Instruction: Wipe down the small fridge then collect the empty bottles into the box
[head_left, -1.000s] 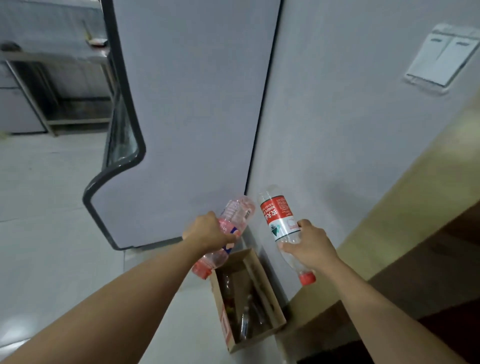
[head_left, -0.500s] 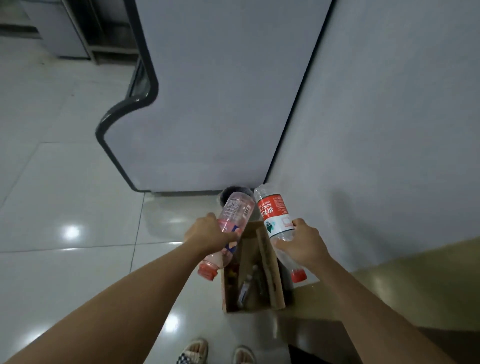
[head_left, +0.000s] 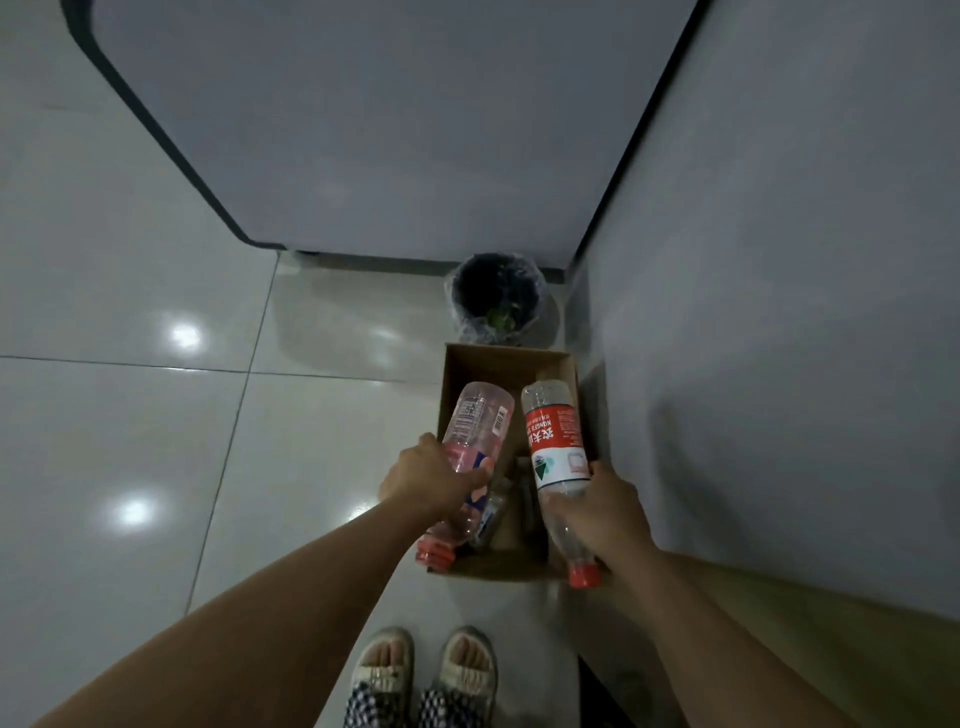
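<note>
1. Head view, taking the open brown cardboard box (head_left: 457, 374) on the floor as the landmark: left of it lies glossy pale tiled floor (head_left: 130, 415) with bright light spots.
2. The left hand (head_left: 426, 480) is over the box's left wall, fingers curled round a clear plastic bottle with a pinkish label and a red cap (head_left: 470, 447). It holds that bottle tilted, base pointing away from the person and cap toward them, with the cap at the box's near left corner.
3. Inside the box, between the two held bottles, more clear bottles (head_left: 493, 512) lie in shadow; how many cannot be told.
4. Beyond the box's far wall, just beside it, stands a dark round bin lined with clear plastic (head_left: 496, 296); behind that rises the pale grey fridge with a dark edge (head_left: 389, 130).
5. The right hand (head_left: 602, 512) is over the box's right side, wrapped round a clear plastic bottle with a red-and-white label and a red cap (head_left: 556, 452), cap toward the person at the box's near right corner.
6. Right of the box runs a grey wall (head_left: 805, 260).
7. Nearer the person than the box are two feet in pale slippers (head_left: 423, 670).
</note>
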